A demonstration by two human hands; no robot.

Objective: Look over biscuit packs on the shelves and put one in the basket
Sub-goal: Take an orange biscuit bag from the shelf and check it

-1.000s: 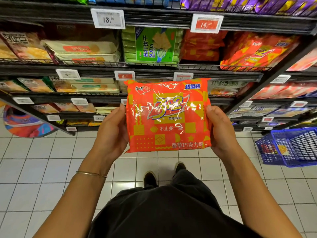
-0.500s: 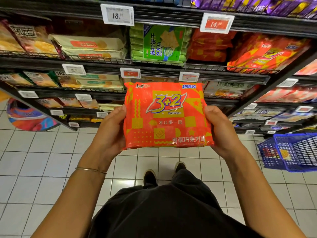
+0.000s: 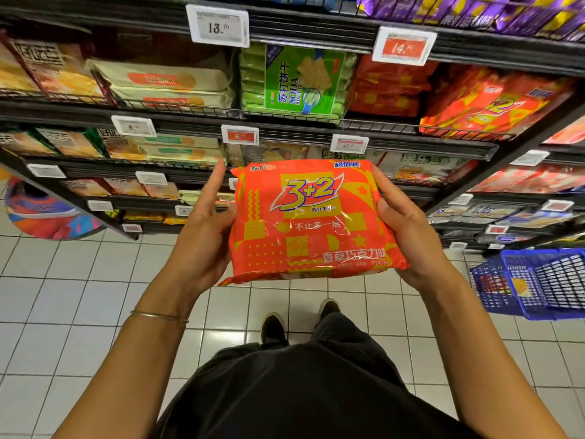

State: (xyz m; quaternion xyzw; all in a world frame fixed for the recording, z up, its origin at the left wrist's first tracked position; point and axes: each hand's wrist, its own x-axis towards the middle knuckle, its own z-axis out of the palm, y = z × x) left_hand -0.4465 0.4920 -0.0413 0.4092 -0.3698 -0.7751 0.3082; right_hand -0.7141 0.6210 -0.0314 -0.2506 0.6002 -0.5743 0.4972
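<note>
Bright, even overhead light. Glare streaks the orange biscuit pack (image 3: 311, 217) wrapper and the floor tiles (image 3: 79, 296) below it. Shelves (image 3: 285, 128) above it bow at the edges; their labels are softly blurred.

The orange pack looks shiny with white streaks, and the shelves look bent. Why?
Head view: the orange pack has a glossy wrapper that catches the store lights, giving white glare streaks near its middle. The wide-angle lens bows the shelves and stretches the edges, so the blue basket and corner packs look smeared.
</note>
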